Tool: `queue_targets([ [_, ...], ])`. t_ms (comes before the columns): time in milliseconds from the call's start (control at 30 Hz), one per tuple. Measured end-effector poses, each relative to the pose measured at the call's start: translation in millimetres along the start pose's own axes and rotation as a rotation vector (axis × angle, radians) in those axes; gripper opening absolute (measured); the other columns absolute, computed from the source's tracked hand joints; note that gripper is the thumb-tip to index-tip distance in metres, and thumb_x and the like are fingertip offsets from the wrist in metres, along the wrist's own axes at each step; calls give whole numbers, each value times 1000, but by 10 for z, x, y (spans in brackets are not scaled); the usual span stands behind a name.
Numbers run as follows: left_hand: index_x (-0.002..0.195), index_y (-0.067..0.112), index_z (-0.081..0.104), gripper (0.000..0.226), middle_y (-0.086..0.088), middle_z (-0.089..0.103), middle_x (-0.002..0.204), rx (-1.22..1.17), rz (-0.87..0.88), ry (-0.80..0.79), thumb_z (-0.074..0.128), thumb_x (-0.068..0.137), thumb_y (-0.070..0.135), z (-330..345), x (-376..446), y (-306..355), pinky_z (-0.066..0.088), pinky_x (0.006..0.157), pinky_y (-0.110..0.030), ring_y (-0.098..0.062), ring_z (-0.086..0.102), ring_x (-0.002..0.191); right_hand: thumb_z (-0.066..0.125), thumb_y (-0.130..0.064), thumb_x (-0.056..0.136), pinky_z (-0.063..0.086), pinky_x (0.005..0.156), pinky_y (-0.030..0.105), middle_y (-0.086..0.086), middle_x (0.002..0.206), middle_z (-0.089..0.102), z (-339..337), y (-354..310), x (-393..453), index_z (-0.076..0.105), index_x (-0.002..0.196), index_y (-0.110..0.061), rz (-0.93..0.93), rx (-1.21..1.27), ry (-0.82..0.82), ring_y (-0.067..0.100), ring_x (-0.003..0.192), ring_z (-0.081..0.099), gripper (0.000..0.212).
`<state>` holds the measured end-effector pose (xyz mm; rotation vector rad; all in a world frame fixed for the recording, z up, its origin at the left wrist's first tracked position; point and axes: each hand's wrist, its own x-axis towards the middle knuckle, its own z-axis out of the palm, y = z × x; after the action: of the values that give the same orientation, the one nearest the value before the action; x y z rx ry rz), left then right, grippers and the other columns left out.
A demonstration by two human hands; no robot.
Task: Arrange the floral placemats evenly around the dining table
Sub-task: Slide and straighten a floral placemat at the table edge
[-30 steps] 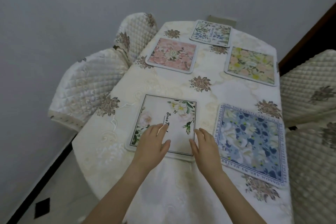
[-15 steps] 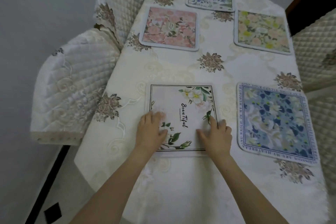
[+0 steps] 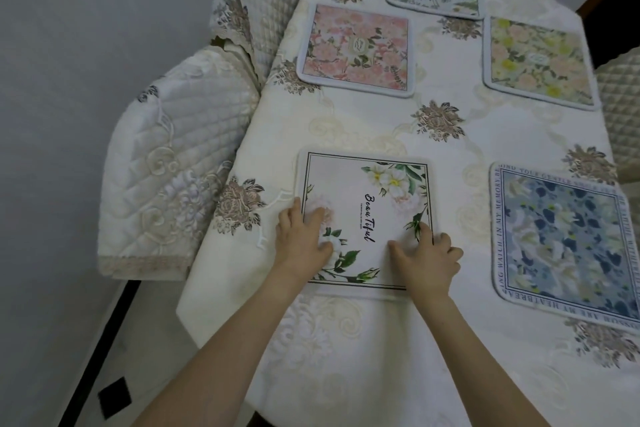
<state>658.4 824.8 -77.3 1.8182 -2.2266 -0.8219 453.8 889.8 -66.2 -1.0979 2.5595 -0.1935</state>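
Both hands press flat on the white placemat [image 3: 363,215] (the one lettered "Beau Tiful") at the near left of the desk [image 3: 346,340]: left hand [image 3: 303,239] on its left edge, right hand [image 3: 427,258] at its near right corner, fingers [image 3: 420,229] spread, gripping nothing. The blue placemat [image 3: 568,243] lies to its right, apart.

Both hands [image 3: 367,253] flat on the white placemat [image 3: 363,198], tablecloth [image 3: 346,340] beneath.
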Motion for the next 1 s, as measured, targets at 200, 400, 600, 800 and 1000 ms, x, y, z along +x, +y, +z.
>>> queue_targets([
  [200,131,27,41,56,-16,16,153,44,44,11,56,77,28,-195,155,-297,22,110,-52,-32,11,134,56,-56,77,32,95,52,22,131,40,151,-371,-106,39,132,-20,28,-46,-15,40,112,35,67],
  [400,134,28,38,57,-15,18,153,83,26,25,55,79,30,-377,227,-580,22,109,-54,-30,10,135,51,-56,81,25,101,59,26,137,35,276,-729,-179,34,135,-20,6,-93,-49,44,120,31,67],
  [600,136,26,38,58,-17,18,153,63,4,27,55,81,27,-540,223,-765,17,114,-52,-34,8,140,51,-55,83,31,101,56,28,138,33,369,-951,-263,28,140,-18,-33,-99,-68,45,121,31,71],
  [800,138,23,37,59,-19,17,154,75,-10,33,53,82,24,-613,227,-878,15,116,-51,-35,5,142,49,-58,84,33,98,54,31,143,26,461,-1081,-368,21,144,-19,-64,-129,-87,44,123,29,77],
  [1000,145,23,25,57,-17,10,157,126,0,24,44,91,27,-550,170,-905,11,117,-49,-35,-1,144,44,-53,90,27,108,52,31,150,20,461,-992,-409,20,146,-9,-216,-195,-54,45,133,25,75],
])
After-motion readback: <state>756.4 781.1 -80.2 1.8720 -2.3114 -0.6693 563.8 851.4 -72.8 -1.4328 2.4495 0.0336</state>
